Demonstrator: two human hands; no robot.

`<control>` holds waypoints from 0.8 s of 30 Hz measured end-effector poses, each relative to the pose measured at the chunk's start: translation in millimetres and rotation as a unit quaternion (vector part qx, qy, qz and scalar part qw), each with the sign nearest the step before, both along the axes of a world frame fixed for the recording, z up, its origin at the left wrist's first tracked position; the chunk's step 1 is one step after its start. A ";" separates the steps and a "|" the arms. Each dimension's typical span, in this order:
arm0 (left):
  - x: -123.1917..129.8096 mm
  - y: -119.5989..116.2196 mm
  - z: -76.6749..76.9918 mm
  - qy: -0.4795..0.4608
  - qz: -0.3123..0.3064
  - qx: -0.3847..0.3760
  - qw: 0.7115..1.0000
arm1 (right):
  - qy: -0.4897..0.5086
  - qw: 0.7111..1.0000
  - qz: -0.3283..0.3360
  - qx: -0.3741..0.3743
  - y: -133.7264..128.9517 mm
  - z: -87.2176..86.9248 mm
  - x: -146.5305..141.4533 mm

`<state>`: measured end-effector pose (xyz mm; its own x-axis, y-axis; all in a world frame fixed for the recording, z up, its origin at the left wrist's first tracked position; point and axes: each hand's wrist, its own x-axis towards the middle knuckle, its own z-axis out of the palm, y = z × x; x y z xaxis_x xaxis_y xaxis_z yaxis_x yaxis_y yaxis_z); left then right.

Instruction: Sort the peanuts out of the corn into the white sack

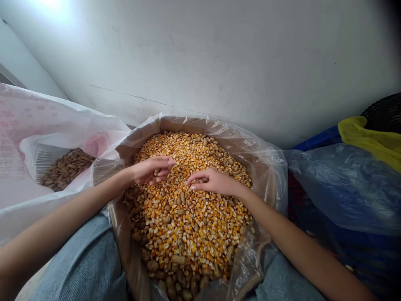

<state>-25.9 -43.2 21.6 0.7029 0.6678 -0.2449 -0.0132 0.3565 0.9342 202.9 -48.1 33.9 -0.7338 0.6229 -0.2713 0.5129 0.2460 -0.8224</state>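
left hand (153,170): fingers are curled inward, and a small tan piece, probably a peanut (156,172), is held among them
right hand (212,182): a narrow gap is left between thumb and forefinger; something brown is glimpsed between them, but whether it is gripped or lies beyond cannot be told
loose peanuts (178,259): in their shells, scattered over the corn kernels (194,234) below the hands, more thickly gathered along the near edge and the far right side
peanut handling: very little weight is to be expected; the shells are judged dry and rough, so not slippery, but brittle enough to be cracked by a hard squeeze
peanut hold: best taken lightly across the waist between thumb and forefinger; where half buried, better lifted by the exposed end
kernel handling: small, hard and smooth by the look of them, likely to be displaced whenever fingers are pushed in
lined sack (269,179): the heap is contained by it; soft brown sides are covered by thin, clear plastic, easily creased
denim-covered legs (81,259): set on both sides of the sack
white printed bag (40,117): stood at the left, with a brown pile (69,167), seemingly peanuts, seen inside
right side: a blue container (322,138) is partly covered by clear plastic and a yellow bag (369,138)
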 end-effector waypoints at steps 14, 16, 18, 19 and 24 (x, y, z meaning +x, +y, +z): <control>14.2 -13.1 -10.0 0.223 -0.217 0.549 0.776 | -0.151 0.965 0.161 0.143 -6.3 -15.2 -17.7; 16.2 -12.4 -14.7 0.218 -0.196 0.528 0.797 | -0.143 0.969 0.151 0.137 -5.1 -15.4 -17.5; 18.0 -11.5 -16.7 0.217 -0.183 0.495 0.821 | -0.133 0.974 0.133 0.126 -3.1 -14.9 -16.0; 18.5 -10.8 -16.4 0.211 -0.176 0.470 0.839 | -0.127 0.978 0.121 0.117 -1.9 -14.1 -14.8; 13.8 -6.9 -9.0 0.133 -0.110 0.214 0.961 | 0.007 1.000 -0.028 -0.007 5.4 -4.8 -3.9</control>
<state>-12.1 -50.2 12.7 0.7897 0.5892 -0.1709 0.2778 -0.0951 0.9559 199.0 -42.6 29.1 -0.7022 0.6588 -0.2698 0.5131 0.2056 -0.8334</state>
